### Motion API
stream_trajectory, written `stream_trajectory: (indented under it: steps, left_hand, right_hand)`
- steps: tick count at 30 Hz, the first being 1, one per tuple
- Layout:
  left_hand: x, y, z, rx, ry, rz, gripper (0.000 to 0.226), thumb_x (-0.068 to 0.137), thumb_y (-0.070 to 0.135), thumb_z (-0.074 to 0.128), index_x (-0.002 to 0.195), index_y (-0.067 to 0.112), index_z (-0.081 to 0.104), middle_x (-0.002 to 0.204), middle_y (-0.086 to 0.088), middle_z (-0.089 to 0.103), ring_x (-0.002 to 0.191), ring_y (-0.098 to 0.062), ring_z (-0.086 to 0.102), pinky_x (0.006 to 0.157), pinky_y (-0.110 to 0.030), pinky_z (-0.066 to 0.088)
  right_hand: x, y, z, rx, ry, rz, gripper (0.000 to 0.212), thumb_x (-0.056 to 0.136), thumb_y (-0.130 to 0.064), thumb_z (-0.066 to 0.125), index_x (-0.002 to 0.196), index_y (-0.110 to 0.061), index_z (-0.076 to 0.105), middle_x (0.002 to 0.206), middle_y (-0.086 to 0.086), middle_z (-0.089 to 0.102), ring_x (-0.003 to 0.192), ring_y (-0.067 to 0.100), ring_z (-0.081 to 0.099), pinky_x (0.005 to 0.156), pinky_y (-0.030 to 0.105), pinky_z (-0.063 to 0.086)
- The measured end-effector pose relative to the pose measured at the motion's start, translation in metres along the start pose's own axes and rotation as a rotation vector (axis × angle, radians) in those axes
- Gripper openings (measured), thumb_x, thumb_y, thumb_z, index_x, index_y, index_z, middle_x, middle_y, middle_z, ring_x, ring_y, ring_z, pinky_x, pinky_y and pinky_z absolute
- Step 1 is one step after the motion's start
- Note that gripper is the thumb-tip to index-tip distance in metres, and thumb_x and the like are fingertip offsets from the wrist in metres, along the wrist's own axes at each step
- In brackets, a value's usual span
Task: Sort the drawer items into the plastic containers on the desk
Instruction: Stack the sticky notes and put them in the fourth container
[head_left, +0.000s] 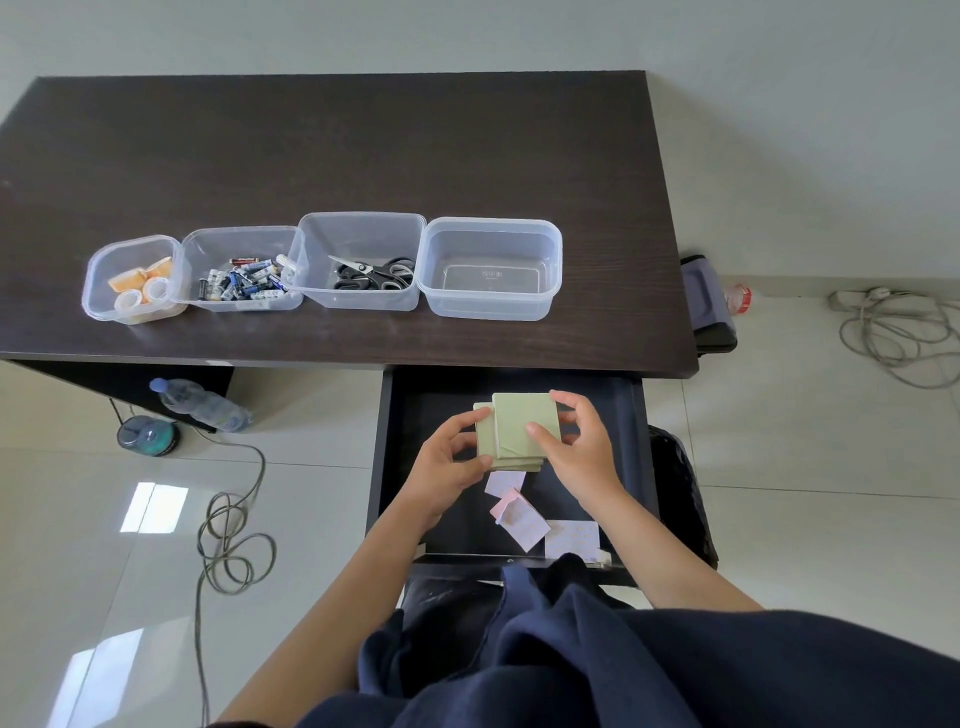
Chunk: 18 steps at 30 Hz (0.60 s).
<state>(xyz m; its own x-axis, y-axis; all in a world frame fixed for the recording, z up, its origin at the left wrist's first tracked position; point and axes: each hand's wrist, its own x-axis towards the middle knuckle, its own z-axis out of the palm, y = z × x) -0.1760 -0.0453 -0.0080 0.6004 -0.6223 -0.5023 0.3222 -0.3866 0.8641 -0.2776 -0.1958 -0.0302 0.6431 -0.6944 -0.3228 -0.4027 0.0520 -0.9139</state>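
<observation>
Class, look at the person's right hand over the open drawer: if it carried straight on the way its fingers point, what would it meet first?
The right hand points up-left, and its fingers already rest on the green pads; those come first. Beyond them is probably the left hand, though depth is unclear.
</observation>
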Motion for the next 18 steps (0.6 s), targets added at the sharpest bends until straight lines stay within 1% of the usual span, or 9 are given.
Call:
stream_trajectory:
  steps: [5, 6, 8, 9, 10, 13, 14, 16, 18]
  left_hand:
    - [-0.002, -0.0021, -0.0006, -0.002, 0.003, -0.017, 0.052, 0.087, -0.002, 0.061, 0.125, 0.032, 0.05, 0.112, 0.001, 0.061, 0.105, -0.015, 0.06, 0.07, -0.019, 0.055]
    - [-0.0024, -0.0024, -0.0007, -0.006, 0.003, -0.018, 0.052, 0.088, -0.002, 0.061, 0.125, 0.031, 0.049, 0.112, 0.001, 0.061, 0.104, -0.015, 0.061, 0.07, -0.018, 0.055]
    - [-0.0029, -0.003, -0.0006, -0.015, 0.003, -0.02, 0.052, 0.088, -0.002, 0.059, 0.127, 0.031, 0.048, 0.113, 0.0, 0.061, 0.102, -0.014, 0.061, 0.068, -0.017, 0.055]
    - [-0.0032, -0.0034, -0.0006, -0.016, 0.003, -0.021, 0.052, 0.089, -0.001, 0.059, 0.128, 0.031, 0.047, 0.113, 0.0, 0.06, 0.101, -0.013, 0.062, 0.068, -0.017, 0.055]
    - [-0.0034, -0.0036, -0.0007, -0.013, 0.004, -0.022, 0.052, 0.089, -0.001, 0.059, 0.129, 0.03, 0.047, 0.113, 0.001, 0.06, 0.1, -0.013, 0.062, 0.068, -0.017, 0.055]
    - [-0.0041, -0.0037, -0.0016, -0.009, 0.003, -0.023, 0.053, 0.089, 0.0, 0.059, 0.131, 0.03, 0.045, 0.113, 0.003, 0.059, 0.1, -0.012, 0.061, 0.069, -0.017, 0.056]
    - [-0.0042, -0.0036, -0.0018, -0.012, -0.003, -0.023, 0.053, 0.089, 0.001, 0.059, 0.13, 0.031, 0.045, 0.114, 0.003, 0.058, 0.101, -0.014, 0.061, 0.07, -0.018, 0.056]
    - [-0.0041, -0.0025, -0.002, -0.005, -0.023, -0.019, 0.052, 0.089, 0.003, 0.06, 0.126, 0.036, 0.046, 0.116, 0.001, 0.058, 0.107, -0.017, 0.06, 0.073, -0.021, 0.056]
    - [-0.0039, -0.0018, -0.001, 0.013, -0.052, -0.012, 0.051, 0.089, 0.005, 0.062, 0.122, 0.042, 0.047, 0.117, -0.001, 0.059, 0.11, -0.02, 0.059, 0.078, -0.025, 0.056]
  right_hand:
    - [-0.0007, -0.0007, 0.0008, -0.06, 0.036, -0.024, 0.043, 0.081, -0.024, 0.072, 0.121, -0.024, 0.055, 0.109, -0.003, 0.062, 0.096, 0.015, 0.06, 0.072, 0.021, 0.051]
    - [-0.0005, -0.0004, 0.0007, -0.066, 0.036, -0.025, 0.043, 0.081, -0.025, 0.073, 0.121, -0.025, 0.055, 0.108, -0.005, 0.062, 0.096, 0.015, 0.06, 0.072, 0.024, 0.052]
    - [0.0003, 0.0011, 0.0004, -0.084, 0.023, -0.027, 0.043, 0.08, -0.03, 0.073, 0.119, -0.03, 0.055, 0.107, -0.008, 0.062, 0.093, 0.019, 0.063, 0.073, 0.034, 0.056]
    - [0.0005, 0.0015, 0.0, -0.093, 0.014, -0.024, 0.044, 0.079, -0.031, 0.074, 0.119, -0.031, 0.055, 0.107, -0.008, 0.062, 0.091, 0.022, 0.064, 0.072, 0.037, 0.057]
    - [0.0008, 0.0013, -0.0005, -0.099, 0.003, -0.021, 0.044, 0.079, -0.032, 0.074, 0.119, -0.031, 0.054, 0.107, -0.008, 0.062, 0.091, 0.024, 0.065, 0.069, 0.036, 0.058]
    - [0.0019, 0.0001, -0.0022, -0.089, -0.029, -0.021, 0.047, 0.078, -0.031, 0.075, 0.121, -0.03, 0.055, 0.11, -0.005, 0.062, 0.089, 0.025, 0.065, 0.054, 0.02, 0.053]
    - [0.0024, -0.0002, -0.0027, -0.083, -0.035, -0.023, 0.048, 0.078, -0.031, 0.076, 0.121, -0.03, 0.055, 0.11, -0.005, 0.062, 0.089, 0.025, 0.065, 0.052, 0.018, 0.052]
    - [0.0033, -0.0006, -0.0028, -0.067, -0.03, -0.031, 0.048, 0.077, -0.032, 0.076, 0.121, -0.03, 0.056, 0.111, -0.006, 0.063, 0.091, 0.023, 0.065, 0.057, 0.023, 0.055]
    - [0.0043, -0.0004, -0.0022, -0.069, -0.002, -0.038, 0.048, 0.078, -0.031, 0.076, 0.122, -0.028, 0.056, 0.113, -0.005, 0.064, 0.099, 0.017, 0.063, 0.073, 0.032, 0.057]
